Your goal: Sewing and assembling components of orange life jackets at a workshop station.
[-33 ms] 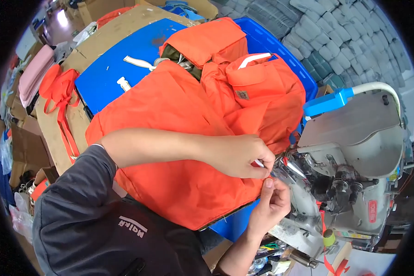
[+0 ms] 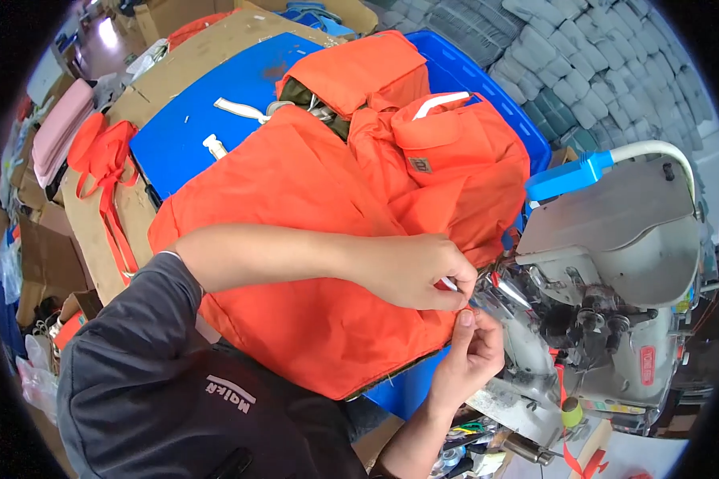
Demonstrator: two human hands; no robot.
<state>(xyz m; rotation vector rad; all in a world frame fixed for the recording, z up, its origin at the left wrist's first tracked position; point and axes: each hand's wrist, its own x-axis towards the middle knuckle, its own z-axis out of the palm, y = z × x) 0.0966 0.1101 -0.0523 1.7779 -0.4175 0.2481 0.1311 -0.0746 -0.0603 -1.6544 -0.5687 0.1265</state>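
My left arm reaches across a large orange fabric piece [image 2: 311,327], a sewn bag-like item with a dark edge along its near side. My left hand [image 2: 415,270] is closed, fingers curled, and a small white thing [image 2: 449,283] shows in the gap between thumb and fingers. What it is stays hidden. Just below, my right hand [image 2: 473,355] pinches at the right-hand corner of the orange fabric, thumb up against its fingertips. Both hands' fingertips nearly meet there. Farther back, the fabric heaps up with a flapped pocket [image 2: 443,124] and a white strap [image 2: 241,108].
A sewing machine [image 2: 615,279] with a blue lamp [image 2: 567,180] stands close on the right. Behind the fabric is a blue bin [image 2: 527,132]. A coil of red webbing [image 2: 108,152] lies on cardboard at the left. Grey stacked bundles [image 2: 591,72] fill the back right.
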